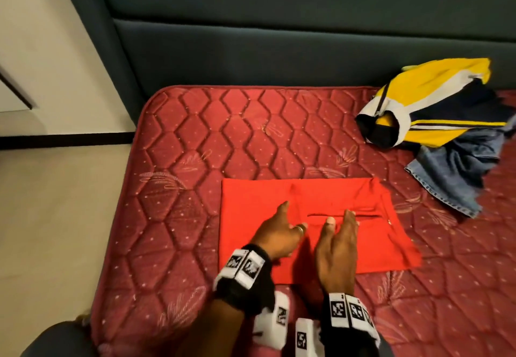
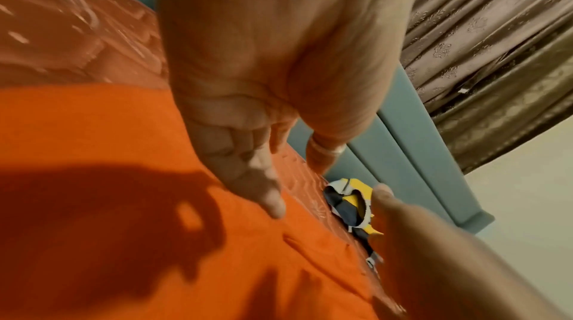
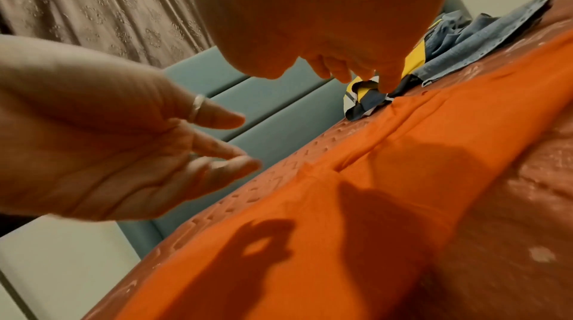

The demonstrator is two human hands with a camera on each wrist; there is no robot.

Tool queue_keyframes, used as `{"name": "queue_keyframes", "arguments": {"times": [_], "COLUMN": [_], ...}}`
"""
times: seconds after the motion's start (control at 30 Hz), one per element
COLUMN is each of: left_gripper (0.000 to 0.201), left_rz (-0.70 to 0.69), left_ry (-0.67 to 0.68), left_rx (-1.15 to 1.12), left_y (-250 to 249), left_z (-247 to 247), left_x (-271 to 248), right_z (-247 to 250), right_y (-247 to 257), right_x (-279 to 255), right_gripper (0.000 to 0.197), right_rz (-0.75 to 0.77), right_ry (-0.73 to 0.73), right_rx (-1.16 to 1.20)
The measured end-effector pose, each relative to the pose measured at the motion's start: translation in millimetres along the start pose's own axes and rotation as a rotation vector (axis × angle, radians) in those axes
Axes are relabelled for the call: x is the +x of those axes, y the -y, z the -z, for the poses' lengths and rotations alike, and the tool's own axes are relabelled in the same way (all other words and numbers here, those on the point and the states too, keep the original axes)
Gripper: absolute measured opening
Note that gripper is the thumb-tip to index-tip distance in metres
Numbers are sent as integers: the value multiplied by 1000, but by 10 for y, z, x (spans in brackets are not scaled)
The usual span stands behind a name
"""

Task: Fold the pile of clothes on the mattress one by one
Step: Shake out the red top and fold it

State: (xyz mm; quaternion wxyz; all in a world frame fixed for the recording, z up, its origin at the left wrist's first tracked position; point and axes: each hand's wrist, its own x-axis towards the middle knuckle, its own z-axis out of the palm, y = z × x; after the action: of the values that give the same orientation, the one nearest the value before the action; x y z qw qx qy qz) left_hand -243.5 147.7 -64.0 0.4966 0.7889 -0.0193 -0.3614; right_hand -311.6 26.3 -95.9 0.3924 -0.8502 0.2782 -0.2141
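The red garment (image 1: 307,225), laid flat as a folded rectangle near the front of the mattress (image 1: 195,139), is hovered over by the left hand (image 1: 279,234) and right hand (image 1: 337,250), each grip empty with fingers extended, probably for smoothing before the next fold.

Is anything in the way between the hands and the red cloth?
Nothing visible is. The left hand and the right hand hover open right over the red cloth, which lies flat on the mattress. The yellow jacket and jeans lie apart, farther away on the right.
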Motion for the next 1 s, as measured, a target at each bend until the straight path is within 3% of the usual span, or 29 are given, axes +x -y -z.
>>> {"name": "queue_keyframes", "arguments": {"times": [0.03,0.13,0.2,0.33,0.43,0.53,0.7,0.87,1.0], "left_gripper": [80,36,31,71,86,66,22,26,28], "left_rz": [-33,-68,-14,172,205,233,81,69,68], "left_ry": [-101,-508,-658,-539,-564,-542,-388,-321,-351], "left_rx": [6,146,179,172,115,-19,-450,-759,-814], "left_y": [94,466,762,1093,1058,1015,1006,953,1060], "left_z": [56,378,627,751,720,748,764,1119,1740], "left_x": [-46,-153,-169,72,225,330,238,-158,-635], "right_z": [-26,-154,-265,-482,-611,-686,-737,-991,-1407], "right_y": [-48,-106,-92,-24,-32,-128,-155,143,581], "right_x": [-18,-107,-140,-128,-37,81,108,-150,-564], "right_gripper": [65,61,65,68,63,69,78,78,67], "right_rz": [11,12,35,154,250,245,241,232,266], "right_ry": [13,138,217,413,485,548,580,626,664], "right_rx": [-17,-90,-182,-417,-556,-677,-749,-686,-581]}}
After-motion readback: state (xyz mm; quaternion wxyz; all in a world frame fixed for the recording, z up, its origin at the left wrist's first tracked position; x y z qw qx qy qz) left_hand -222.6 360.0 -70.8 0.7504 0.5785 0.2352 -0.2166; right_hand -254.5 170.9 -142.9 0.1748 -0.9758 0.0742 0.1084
